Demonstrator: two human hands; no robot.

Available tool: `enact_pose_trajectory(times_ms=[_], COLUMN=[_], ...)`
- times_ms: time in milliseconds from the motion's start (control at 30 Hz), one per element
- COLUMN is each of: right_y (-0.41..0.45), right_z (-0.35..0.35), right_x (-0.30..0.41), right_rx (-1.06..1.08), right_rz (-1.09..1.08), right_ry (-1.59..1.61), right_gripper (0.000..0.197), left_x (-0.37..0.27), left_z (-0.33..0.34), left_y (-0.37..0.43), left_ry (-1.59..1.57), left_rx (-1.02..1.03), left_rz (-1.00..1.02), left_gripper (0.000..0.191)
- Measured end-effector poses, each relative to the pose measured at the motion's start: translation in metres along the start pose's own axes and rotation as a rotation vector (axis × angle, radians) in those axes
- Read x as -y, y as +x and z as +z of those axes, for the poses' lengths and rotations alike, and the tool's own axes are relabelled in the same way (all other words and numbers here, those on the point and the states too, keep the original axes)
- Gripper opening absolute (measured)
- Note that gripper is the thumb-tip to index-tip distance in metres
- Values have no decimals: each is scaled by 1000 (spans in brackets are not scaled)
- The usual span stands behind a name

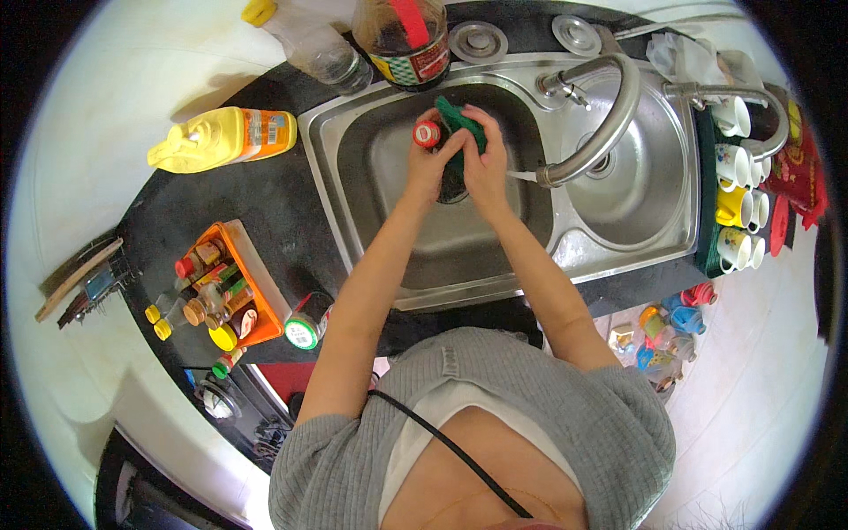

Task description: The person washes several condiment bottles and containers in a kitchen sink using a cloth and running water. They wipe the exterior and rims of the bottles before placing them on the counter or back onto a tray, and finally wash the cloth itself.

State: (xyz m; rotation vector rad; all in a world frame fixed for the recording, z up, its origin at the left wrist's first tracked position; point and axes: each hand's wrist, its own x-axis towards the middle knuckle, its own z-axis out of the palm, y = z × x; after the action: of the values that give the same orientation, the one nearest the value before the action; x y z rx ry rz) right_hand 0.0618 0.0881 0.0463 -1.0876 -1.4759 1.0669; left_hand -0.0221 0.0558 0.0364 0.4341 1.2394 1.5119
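Over the left basin of a stainless-steel sink [371, 212], my left hand [425, 169] grips a bottle or jar with a red cap [426, 134]. Most of its body is hidden by my fingers. A green scouring pad [450, 112] is in my right hand [488, 165], pressed close to the left hand so that the thumbs nearly meet. Water [522, 175] runs from the curved metal faucet [623, 126] just right of my right hand. Below the hands the basin drain [454, 194] shows in part.
Behind the sink stand a large dark-liquid jug [407, 46] and a clear plastic bottle [324, 56]. A yellow jug [225, 139] lies left. An orange basket [262, 291] of condiment bottles and a green-lidded jar [308, 321] sit nearer. Mugs [732, 165] line the right side.
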Motion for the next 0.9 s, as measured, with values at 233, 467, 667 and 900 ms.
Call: enact_pose_trajectory(times_ms=[233, 467, 667, 900], right_y=[27, -13, -46, -74], right_z=[20, 12, -36, -18], right_x=[-57, -38, -79, -96], right_rx=[75, 46, 122, -45], right_rz=[-16, 73, 532, 467], right_ry=[-335, -305, -124, -308], right_gripper=[24, 22, 24, 28], left_x=[-3, 3, 30, 31], left_z=[-21, -19, -18, -6], left_y=[-9, -10, -19, -12], left_ry=[-316, -343, -250, -55], left_rx=[226, -45, -102, -69], left_rz=[-410, -531, -506, -321], left_gripper=[72, 87, 35, 13])
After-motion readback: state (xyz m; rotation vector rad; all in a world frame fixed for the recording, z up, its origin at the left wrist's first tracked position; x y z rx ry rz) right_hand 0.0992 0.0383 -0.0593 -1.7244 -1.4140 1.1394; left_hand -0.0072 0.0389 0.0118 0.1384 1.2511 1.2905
